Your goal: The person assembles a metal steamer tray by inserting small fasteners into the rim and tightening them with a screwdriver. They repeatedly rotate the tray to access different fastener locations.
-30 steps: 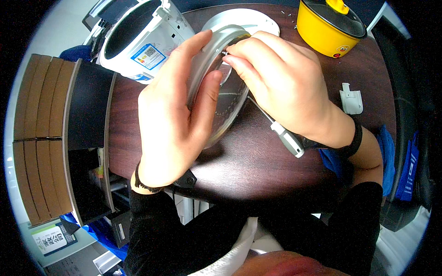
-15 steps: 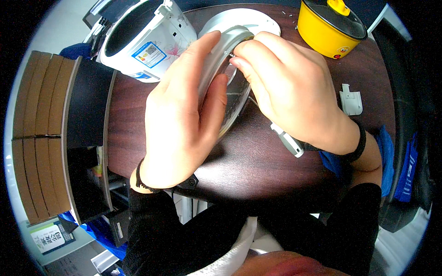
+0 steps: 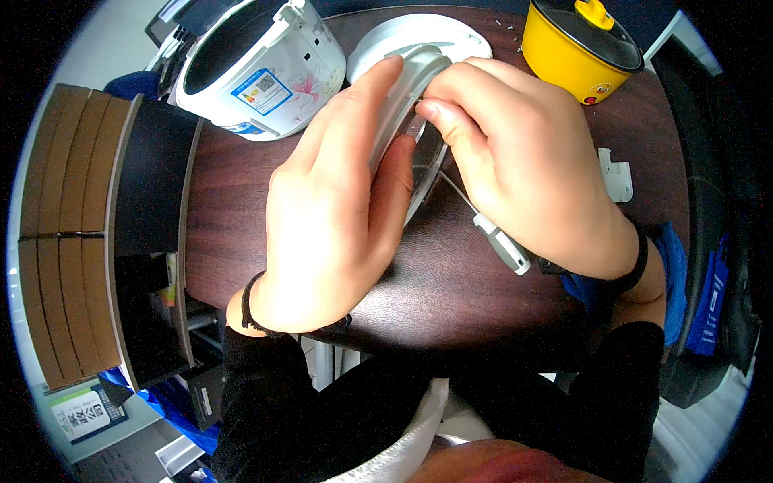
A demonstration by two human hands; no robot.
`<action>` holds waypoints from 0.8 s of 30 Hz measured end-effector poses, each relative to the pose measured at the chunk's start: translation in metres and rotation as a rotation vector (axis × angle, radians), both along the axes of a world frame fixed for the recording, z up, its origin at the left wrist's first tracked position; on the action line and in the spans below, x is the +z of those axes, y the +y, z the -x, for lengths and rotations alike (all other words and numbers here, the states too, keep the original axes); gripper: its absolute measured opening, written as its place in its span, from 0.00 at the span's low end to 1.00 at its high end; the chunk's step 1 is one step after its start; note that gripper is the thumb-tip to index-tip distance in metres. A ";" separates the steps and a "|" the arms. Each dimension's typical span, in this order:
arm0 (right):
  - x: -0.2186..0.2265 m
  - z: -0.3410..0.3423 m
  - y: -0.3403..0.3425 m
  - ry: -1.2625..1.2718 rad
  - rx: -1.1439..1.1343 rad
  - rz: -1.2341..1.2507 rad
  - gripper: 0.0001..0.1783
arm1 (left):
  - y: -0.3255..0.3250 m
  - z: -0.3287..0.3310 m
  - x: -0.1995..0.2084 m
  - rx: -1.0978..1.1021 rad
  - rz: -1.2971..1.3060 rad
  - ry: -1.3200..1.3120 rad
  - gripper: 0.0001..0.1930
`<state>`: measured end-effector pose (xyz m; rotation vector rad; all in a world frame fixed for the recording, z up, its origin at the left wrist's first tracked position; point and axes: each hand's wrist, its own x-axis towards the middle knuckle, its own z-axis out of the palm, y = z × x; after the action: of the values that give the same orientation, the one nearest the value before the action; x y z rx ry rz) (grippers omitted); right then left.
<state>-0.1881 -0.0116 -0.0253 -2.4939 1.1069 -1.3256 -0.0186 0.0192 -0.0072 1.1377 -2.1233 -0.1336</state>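
Near twelve o'clock from the middle of my view, I have a round see-through lid (image 3: 428, 153) with a pale rim, tilted up on edge between the two hands. Taking that lid as the hub, the left hand (image 3: 334, 193) comes in from eight, gripping it with fingers outside and thumb on the inner face. The right hand (image 3: 527, 161) sits at three, fingers curled in at the upper rim, thumb close to forefinger; I can't tell whether they pinch anything. At five, below that palm, I see a grey-handled screwdriver (image 3: 502, 244) on the dark tabletop (image 3: 451, 282), shaft slanting towards eleven. A white cooker body (image 3: 302, 84) stands at ten, a white round part (image 3: 378, 47) lies at twelve, and a yellow pot (image 3: 560, 66) is at two. Just past three lies a small white plastic piece (image 3: 618, 179).
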 end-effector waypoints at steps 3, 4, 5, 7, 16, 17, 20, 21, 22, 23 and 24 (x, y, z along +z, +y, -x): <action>0.000 -0.001 0.000 -0.018 -0.003 -0.022 0.04 | 0.001 0.000 0.001 0.011 -0.014 -0.005 0.22; 0.000 -0.001 0.000 -0.019 -0.006 -0.025 0.04 | 0.001 0.001 0.002 0.018 -0.024 -0.007 0.22; 0.000 -0.001 0.001 -0.008 -0.017 -0.038 0.04 | 0.002 0.001 0.002 0.025 -0.034 -0.008 0.22; 0.000 -0.002 0.001 0.014 -0.035 -0.065 0.04 | 0.002 0.000 0.002 0.032 -0.044 -0.001 0.22; 0.005 -0.002 0.000 0.006 -0.070 0.014 0.04 | 0.001 -0.003 0.001 0.021 0.002 0.007 0.21; 0.004 -0.005 -0.001 -0.010 -0.055 0.033 0.04 | 0.002 -0.004 0.002 0.023 -0.001 0.009 0.21; -0.002 -0.006 -0.001 -0.022 -0.058 0.063 0.04 | 0.002 -0.003 -0.001 0.019 0.001 0.009 0.22; -0.004 -0.008 -0.001 -0.013 -0.066 0.060 0.04 | 0.002 -0.005 -0.002 0.020 0.007 0.008 0.22; -0.005 -0.010 0.000 -0.005 -0.075 0.056 0.04 | 0.002 -0.006 -0.002 0.021 0.012 0.009 0.22; -0.006 -0.011 0.001 -0.034 -0.069 -0.006 0.04 | 0.003 -0.007 -0.003 0.019 0.020 0.013 0.22; -0.006 -0.011 0.001 -0.046 -0.057 -0.020 0.04 | 0.002 -0.007 -0.003 0.017 0.028 0.014 0.22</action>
<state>-0.1766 -0.0111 -0.0312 -2.4225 1.1839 -1.3723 -0.0114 0.0216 -0.0103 1.1351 -2.0962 -0.1039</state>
